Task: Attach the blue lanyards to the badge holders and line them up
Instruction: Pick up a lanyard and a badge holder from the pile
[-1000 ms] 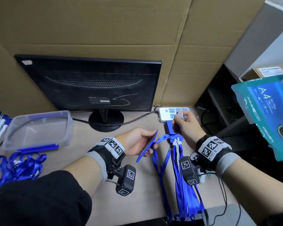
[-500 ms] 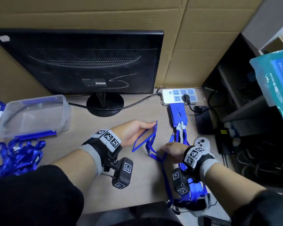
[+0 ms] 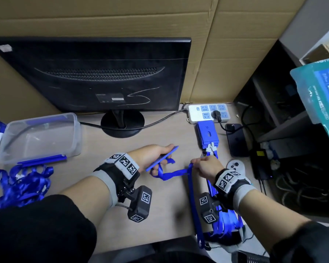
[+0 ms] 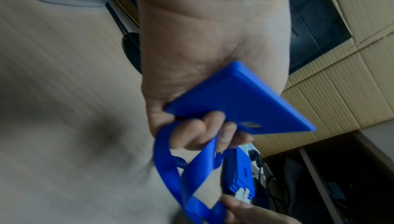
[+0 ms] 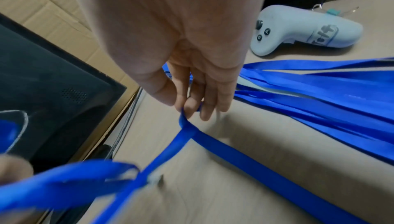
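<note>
The left hand point(image 3: 152, 154) grips a blue badge holder point(image 3: 162, 158) tilted edge-up above the middle of the table point(image 3: 167, 202), fingers curled round it and its lanyard point(image 3: 171, 174). That strap runs rightward to the right hand point(image 3: 205, 166), which pinches it between thumb and fingertips point(image 5: 188, 108); from there it trails toward the near edge. The finished stack of holders point(image 3: 207, 134) lies just beyond the right hand, near the far right corner, long axis pointing away, straps point(image 3: 224, 223) running to the near edge. The right hand is nearer that row, so the held piece must travel right and away
</note>
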A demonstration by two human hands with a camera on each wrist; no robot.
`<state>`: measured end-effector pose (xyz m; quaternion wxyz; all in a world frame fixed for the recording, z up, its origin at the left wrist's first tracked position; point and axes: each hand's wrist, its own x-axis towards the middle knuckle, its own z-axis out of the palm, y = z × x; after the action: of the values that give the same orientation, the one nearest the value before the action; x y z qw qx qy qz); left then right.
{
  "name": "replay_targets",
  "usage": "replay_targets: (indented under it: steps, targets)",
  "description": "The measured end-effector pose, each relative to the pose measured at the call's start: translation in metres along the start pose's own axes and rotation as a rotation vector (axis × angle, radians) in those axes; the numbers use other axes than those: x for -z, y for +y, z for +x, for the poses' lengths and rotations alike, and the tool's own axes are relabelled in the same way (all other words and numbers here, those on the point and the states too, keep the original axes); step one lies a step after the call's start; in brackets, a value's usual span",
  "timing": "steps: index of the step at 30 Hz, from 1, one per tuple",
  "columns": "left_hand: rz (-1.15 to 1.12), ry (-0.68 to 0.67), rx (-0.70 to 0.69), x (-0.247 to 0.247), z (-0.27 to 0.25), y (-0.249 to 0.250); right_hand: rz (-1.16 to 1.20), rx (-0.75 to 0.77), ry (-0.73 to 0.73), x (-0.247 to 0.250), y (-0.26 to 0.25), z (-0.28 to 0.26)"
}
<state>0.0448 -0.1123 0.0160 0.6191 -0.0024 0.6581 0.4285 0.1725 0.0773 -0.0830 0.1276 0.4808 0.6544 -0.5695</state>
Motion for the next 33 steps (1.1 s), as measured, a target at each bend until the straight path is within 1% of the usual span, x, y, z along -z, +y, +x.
replay_targets:
  steps: [1, 2, 4, 5, 6, 9, 11, 13, 15, 17, 18, 20, 22, 23, 25, 26, 27, 28, 29, 31, 33]
  targets:
    - [0.041, 0.030, 0.041, 0.005, 0.000, -0.003, 0.031, 0.024, 0.028, 0.003, -0.001, 0.001]
    - [0.137, 0.076, 0.065, 0.011, 0.002, -0.006, 0.068, 0.045, 0.046, 0.005, -0.002, 0.001]
    - [0.499, 0.215, 0.105, 0.029, 0.004, -0.016, 0.140, 0.071, 0.076, 0.005, -0.009, -0.004]
    - [0.644, 0.310, 0.122, 0.037, 0.004, -0.021, 0.181, 0.088, 0.084, 0.005, -0.013, -0.008]
    - [0.720, 0.381, 0.144, 0.046, 0.006, -0.025, 0.205, 0.104, 0.094, 0.005, -0.018, -0.011]
    - [0.820, 0.486, 0.208, 0.061, 0.001, -0.035, 0.261, 0.148, 0.117, 0.003, -0.027, -0.013]
    - [0.862, 0.509, 0.237, 0.070, -0.001, -0.041, 0.288, 0.165, 0.152, 0.001, -0.031, -0.014]
    - [0.841, 0.527, 0.233, 0.080, -0.001, -0.048, 0.275, 0.161, 0.188, 0.001, -0.031, -0.011]
    - [0.834, 0.598, 0.268, 0.090, 0.003, -0.054, 0.205, 0.155, 0.221, 0.001, -0.030, -0.005]
    - [0.765, 0.682, 0.269, 0.096, 0.002, -0.059, 0.120, 0.153, 0.215, 0.000, -0.031, -0.006]
    - [0.708, 0.702, 0.248, 0.100, 0.006, -0.061, 0.103, 0.141, 0.185, 0.000, -0.031, -0.006]
    - [0.611, 0.693, 0.146, 0.104, 0.008, -0.063, 0.054, 0.088, 0.090, -0.003, -0.032, -0.012]
    - [0.514, 0.662, 0.033, 0.106, 0.009, -0.060, -0.051, 0.002, -0.034, -0.005, -0.036, -0.023]
    - [0.445, 0.637, -0.034, 0.107, 0.008, -0.058, -0.135, -0.042, -0.090, -0.006, -0.038, -0.026]
    - [0.244, 0.542, -0.162, 0.105, 0.001, -0.051, -0.445, -0.078, -0.178, -0.010, -0.046, -0.032]
    - [0.169, 0.473, -0.195, 0.103, -0.004, -0.047, -0.570, -0.053, -0.184, -0.014, -0.051, -0.034]
    - [0.122, 0.399, -0.222, 0.101, -0.013, -0.043, -0.593, 0.002, -0.178, -0.019, -0.057, -0.035]
    - [0.096, 0.337, -0.242, 0.099, -0.020, -0.038, -0.524, 0.066, -0.181, -0.027, -0.065, -0.037]
    - [0.068, 0.287, -0.263, 0.098, -0.027, -0.035, -0.405, 0.144, -0.214, -0.035, -0.074, -0.042]
    - [-0.001, 0.223, -0.317, 0.096, -0.046, -0.028, -0.219, 0.279, -0.330, -0.057, -0.096, -0.052]
    - [-0.079, 0.167, -0.366, 0.097, -0.063, -0.024, -0.234, 0.414, -0.447, -0.079, -0.118, -0.062]
